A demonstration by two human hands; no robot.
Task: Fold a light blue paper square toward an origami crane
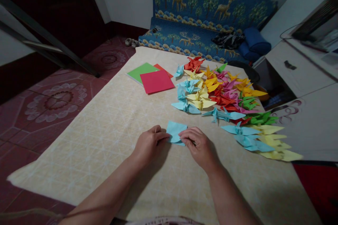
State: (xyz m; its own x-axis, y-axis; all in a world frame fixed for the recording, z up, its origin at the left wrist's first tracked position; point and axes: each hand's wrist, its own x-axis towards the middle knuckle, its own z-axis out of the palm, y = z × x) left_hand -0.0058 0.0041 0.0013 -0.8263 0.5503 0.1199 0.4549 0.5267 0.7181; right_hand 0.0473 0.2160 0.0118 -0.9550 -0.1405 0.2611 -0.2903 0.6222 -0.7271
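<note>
A small folded square of light blue origami paper (176,129) lies on the table between my hands. My left hand (149,143) pinches its left edge, fingers closed. At the right edge, the fingers of my right hand (198,145) are pressed together on the paper, where a lower flap lifts slightly. Just beyond my hands, folded light blue paper cranes (186,107) stand in a row, with one more crane (215,114) to the right.
The cloth-covered table (100,140) bears many red, yellow, pink, green and blue cranes (227,88) on its right side. A stack of coloured sheets (157,81) lies at the back left. Behind stands a blue patterned sofa (190,24); a white cabinet (293,63) is at right.
</note>
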